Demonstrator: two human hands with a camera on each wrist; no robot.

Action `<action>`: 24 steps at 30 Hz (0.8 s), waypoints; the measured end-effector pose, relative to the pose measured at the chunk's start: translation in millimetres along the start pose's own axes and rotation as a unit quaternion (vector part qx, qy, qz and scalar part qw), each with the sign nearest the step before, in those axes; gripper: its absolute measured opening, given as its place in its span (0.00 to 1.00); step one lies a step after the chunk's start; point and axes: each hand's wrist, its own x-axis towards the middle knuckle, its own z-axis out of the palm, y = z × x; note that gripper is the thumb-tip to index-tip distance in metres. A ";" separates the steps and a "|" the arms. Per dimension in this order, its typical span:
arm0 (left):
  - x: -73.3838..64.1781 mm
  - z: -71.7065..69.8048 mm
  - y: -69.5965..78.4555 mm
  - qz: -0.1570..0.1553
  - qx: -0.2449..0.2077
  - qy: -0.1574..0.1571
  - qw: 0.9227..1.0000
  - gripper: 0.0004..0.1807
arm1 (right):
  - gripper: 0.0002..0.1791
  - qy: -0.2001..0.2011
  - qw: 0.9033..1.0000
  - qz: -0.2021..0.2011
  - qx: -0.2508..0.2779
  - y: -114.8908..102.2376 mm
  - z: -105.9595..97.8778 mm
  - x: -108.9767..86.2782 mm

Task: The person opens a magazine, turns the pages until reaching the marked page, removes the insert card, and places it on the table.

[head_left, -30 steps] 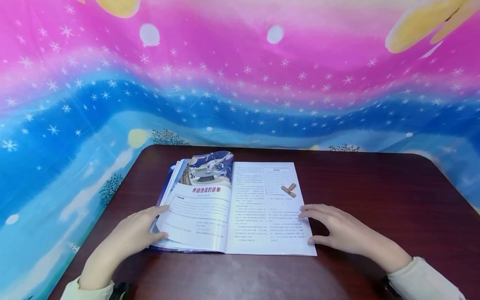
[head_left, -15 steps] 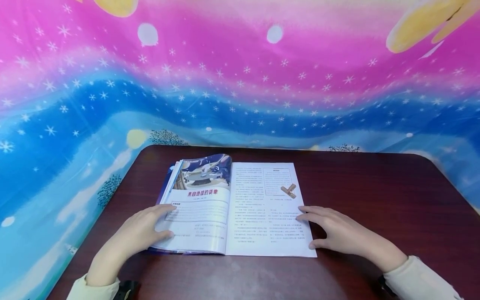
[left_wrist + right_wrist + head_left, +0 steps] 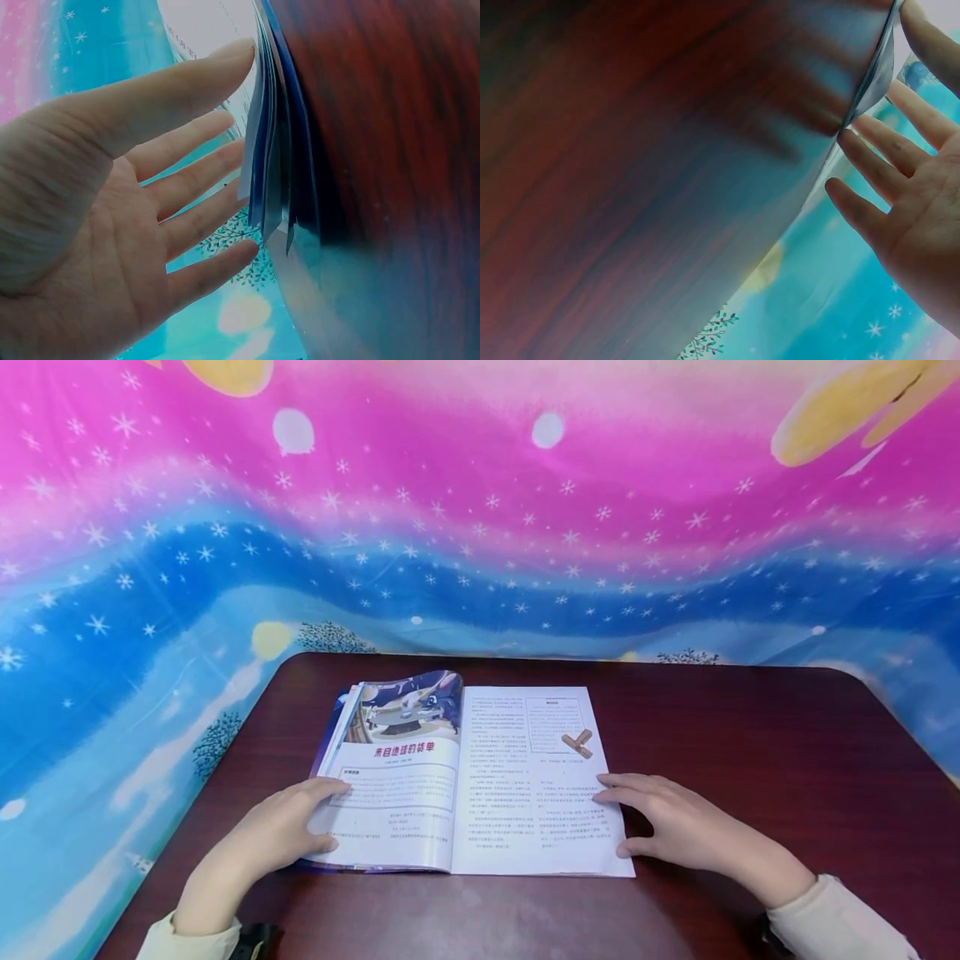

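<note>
An open magazine [image 3: 517, 777] lies on the dark wood table, its left page [image 3: 397, 810] showing a picture at the top and a red title. My left hand [image 3: 258, 831] rests at that page's outer edge, index fingertip and thumb on the paper. In the left wrist view its fingers [image 3: 199, 169] stretch out beside the fanned page edges [image 3: 274, 150]. My right hand [image 3: 686, 822] touches the right page's outer edge with spread fingertips. The right wrist view shows those fingers [image 3: 885, 146] extended along the magazine's edge.
The brown table [image 3: 750, 727] has rounded far corners. Behind it and on the left hangs a pink and blue cloth [image 3: 450, 527] with snowflakes. Dark bands [image 3: 255, 939] sit at the cuffs of the light sleeves [image 3: 843, 914].
The left page, raised and curved earlier, now lies flatter. My left hand moved right over the page, then its thumb slid slightly back toward the edge. The right hand barely moved.
</note>
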 end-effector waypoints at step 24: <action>0.0 0.7 -3.2 -0.012 -0.004 -0.016 1.000 0.38 | 0.21 0.119 0.991 -0.023 0.059 -19.8 -21.6 29.6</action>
